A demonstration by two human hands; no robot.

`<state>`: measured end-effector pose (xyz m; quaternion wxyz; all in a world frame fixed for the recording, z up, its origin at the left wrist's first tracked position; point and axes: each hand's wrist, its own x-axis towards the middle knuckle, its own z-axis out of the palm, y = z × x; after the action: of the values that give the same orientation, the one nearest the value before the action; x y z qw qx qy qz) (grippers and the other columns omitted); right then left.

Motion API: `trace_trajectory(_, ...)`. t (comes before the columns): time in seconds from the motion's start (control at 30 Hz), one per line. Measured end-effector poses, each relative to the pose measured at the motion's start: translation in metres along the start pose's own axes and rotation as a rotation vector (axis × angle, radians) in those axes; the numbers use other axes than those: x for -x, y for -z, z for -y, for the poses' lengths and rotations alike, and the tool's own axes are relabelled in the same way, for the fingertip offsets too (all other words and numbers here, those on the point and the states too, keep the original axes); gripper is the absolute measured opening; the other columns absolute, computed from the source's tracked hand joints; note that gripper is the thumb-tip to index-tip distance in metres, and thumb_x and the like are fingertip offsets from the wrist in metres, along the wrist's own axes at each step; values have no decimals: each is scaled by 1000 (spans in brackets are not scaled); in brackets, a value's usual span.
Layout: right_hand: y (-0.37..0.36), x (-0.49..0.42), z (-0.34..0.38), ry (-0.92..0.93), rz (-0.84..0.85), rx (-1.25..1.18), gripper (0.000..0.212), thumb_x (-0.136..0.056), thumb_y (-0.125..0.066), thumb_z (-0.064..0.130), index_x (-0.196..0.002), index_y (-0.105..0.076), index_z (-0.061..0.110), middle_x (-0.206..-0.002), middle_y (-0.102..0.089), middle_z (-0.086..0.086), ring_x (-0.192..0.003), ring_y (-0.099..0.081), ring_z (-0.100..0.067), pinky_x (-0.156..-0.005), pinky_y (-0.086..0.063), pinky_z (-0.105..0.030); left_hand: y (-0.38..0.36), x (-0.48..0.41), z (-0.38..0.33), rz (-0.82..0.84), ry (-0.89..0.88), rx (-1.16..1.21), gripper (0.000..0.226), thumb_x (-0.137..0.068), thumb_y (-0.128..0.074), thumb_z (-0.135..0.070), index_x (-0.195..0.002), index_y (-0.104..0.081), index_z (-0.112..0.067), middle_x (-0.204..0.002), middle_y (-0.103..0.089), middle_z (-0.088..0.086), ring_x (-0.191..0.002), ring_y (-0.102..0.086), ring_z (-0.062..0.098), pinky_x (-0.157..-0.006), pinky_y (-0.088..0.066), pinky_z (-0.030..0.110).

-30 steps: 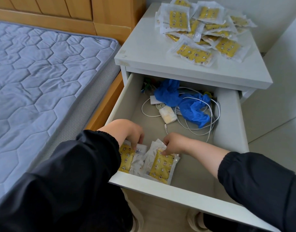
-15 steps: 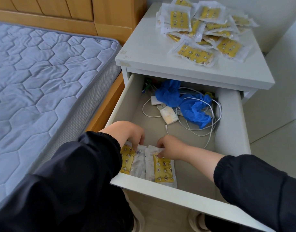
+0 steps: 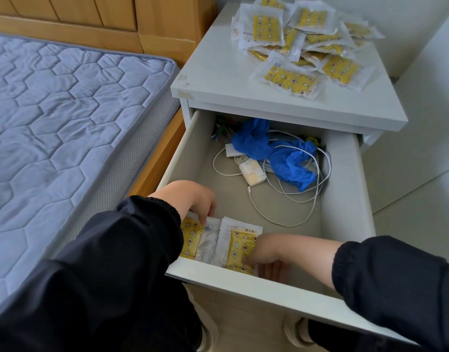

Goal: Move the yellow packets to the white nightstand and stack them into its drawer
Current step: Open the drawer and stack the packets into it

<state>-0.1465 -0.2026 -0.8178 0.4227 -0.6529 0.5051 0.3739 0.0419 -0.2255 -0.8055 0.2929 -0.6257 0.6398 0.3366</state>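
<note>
Drawer, front left corner: left hand curls its fingers onto one yellow packet; right hand pinches the adjacent packet.

In the lower centre, the white nightstand has its drawer pulled open. Two yellow packets lie side by side at its front: the left hand grips the left packet by its top edge, the right hand pinches the right packet. Upper right, a heap of packets lies on the nightstand top
</note>
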Motion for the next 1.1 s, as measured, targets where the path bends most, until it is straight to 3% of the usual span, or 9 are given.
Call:
trace_trajectory(0.1, 6, 0, 0, -39, 85, -47, 50, -99, -42, 43, -106, -58, -4, -74, -64, -13, -54, -61, -22, -56, -54, -32, 0, 0, 0, 1, 1, 15, 38, -87, -68, -19, -124, -61, -14, -126, -59, 3, -114, -55, 23, -94, -46, 33)
trace_trajectory(0.17, 14, 1, 1, 51, -50, 69, 48, -98, -42, 44, -96, -57, -1, -68, -62, -10, -53, -59, -22, -54, -50, -29, 0, 0, 0, 2, 2, 17, 38, -87, -68, -19, -124, -61, -14, -126, -59, 3, -114, -55, 23, -95, -46, 34)
trace_trajectory(0.23, 23, -1, 2, 172, -351, 254, 40, -94, -49, 48, -80, -53, 11, -73, -59, -3, -64, -59, -21, -55, -46, -28, 0, 0, -1, -1, 3, 24, 39, -87, -68, -19, -125, -60, -14, -126, -59, 3, -114, -55, 23, -95, -46, 34)
trace_trajectory(0.3, 27, -9, 4, 250, -527, 309, 38, -89, -56, 51, -96, -55, 14, -96, -60, -3, -90, -58, -23, -67, -47, -32, -1, 1, -1, -3, 1, 30, 39, -88, -68, -19, -126, -60, -14, -127, -59, 4, -115, -55, 23, -95, -46, 33)
trace_trajectory(0.4, 21, -26, 9, 303, -521, 296, 51, -85, -63, 46, -120, -52, 11, -119, -53, -9, -109, -51, -26, -86, -46, -35, -3, 2, -2, -24, -3, 35, 39, -87, -69, -16, -124, -60, -11, -125, -60, 5, -113, -56, 24, -90, -46, 31)
trace_trajectory(0.53, 17, -37, 12, 372, -531, 268, 40, -85, -66, 38, -111, -55, 10, -115, -55, -10, -105, -53, -25, -81, -43, -31, -9, 1, -4, -63, -4, -7, 36, -84, -71, -14, -119, -62, -9, -119, -62, 6, -103, -58, 23, -77, -45, 27)
trace_trajectory(0.77, 17, -40, 12, 413, -518, 255, 30, -88, -63, 30, -110, -58, 10, -114, -59, -9, -103, -56, -26, -78, -42, -30, -11, -1, -8, -109, 5, -99, 24, -86, -65, -9, -110, -62, -8, -114, -63, 9, -86, -51, 22, -73, -43, 29)
trace_trajectory(0.87, 16, -40, 13, 451, -559, 363, 32, -90, -60, 33, -112, -56, 9, -115, -57, -11, -105, -53, -27, -82, -43, -34, -13, -4, -7, -86, 13, -121, 26, -86, -67, -13, -111, -61, -9, -115, -62, 9, -86, -51, 22, -74, -44, 29)
trace_trajectory(1.1, 37, -32, 4, 421, -522, 217, 41, -83, -69, 34, -117, -56, 15, -118, -56, -4, -107, -56, -23, -87, -48, -33, -7, 3, -16, -171, 44, -249, 38, -82, -73, -34, -109, -63, -10, -105, -63, 5, -98, -62, 26, -72, -48, 33)
